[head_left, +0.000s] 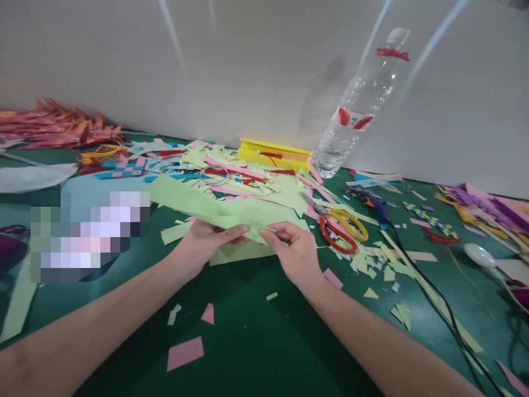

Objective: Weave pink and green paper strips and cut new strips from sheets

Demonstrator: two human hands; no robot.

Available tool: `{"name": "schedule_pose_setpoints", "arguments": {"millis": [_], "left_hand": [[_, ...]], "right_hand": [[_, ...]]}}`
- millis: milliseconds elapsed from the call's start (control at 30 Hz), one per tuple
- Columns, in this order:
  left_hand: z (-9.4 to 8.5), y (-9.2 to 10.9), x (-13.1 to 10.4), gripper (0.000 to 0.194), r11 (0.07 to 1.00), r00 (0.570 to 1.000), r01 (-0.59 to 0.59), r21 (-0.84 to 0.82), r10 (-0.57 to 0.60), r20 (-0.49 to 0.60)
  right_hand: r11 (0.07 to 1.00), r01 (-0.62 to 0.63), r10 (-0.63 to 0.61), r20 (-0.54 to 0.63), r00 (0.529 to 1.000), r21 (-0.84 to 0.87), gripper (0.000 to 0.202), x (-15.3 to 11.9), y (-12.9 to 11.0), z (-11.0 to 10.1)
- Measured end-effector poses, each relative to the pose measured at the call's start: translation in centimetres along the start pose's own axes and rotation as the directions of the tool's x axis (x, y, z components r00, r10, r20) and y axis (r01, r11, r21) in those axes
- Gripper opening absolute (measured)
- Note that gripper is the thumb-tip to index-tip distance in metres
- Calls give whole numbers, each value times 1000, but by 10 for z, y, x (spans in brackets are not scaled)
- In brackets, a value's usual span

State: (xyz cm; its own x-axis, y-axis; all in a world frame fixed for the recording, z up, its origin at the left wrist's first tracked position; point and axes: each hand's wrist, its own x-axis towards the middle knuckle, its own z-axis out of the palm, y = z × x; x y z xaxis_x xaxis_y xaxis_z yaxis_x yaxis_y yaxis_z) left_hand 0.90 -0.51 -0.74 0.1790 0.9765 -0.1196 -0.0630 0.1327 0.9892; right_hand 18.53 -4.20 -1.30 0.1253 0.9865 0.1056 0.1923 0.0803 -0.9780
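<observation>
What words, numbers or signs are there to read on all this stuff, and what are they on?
None can be read for sure.
Red and white label on the clear plastic bottle: small dark printed marks, too small and blurred to read.
Pixelated patch on the left: nothing readable.
Light green paper held in the left hand and right hand: no writing shows.

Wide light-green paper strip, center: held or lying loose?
Held: the left hand and right hand both pinch the light-green strip between thumb and fingers.
</observation>
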Motion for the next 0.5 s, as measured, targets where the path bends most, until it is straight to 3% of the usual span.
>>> {"name": "schedule_pose_setpoints", "arguments": {"millis": [200,333,500], "left_hand": [[-2,5,4,35,999,999,36,-7,-36,-5],[-8,7,10,30,1000,996,15,-2,-15,-86],[-18,7,18,21,992,981,-17,-128,-7,-191]], "right_hand": [[999,-3,3,17,1000,53,27,4,1,-3],[997,9,-11,21,1000,81,27,8,2,-7],[998,15,-14,-11,1000,63,28,14,5,-13]]}}
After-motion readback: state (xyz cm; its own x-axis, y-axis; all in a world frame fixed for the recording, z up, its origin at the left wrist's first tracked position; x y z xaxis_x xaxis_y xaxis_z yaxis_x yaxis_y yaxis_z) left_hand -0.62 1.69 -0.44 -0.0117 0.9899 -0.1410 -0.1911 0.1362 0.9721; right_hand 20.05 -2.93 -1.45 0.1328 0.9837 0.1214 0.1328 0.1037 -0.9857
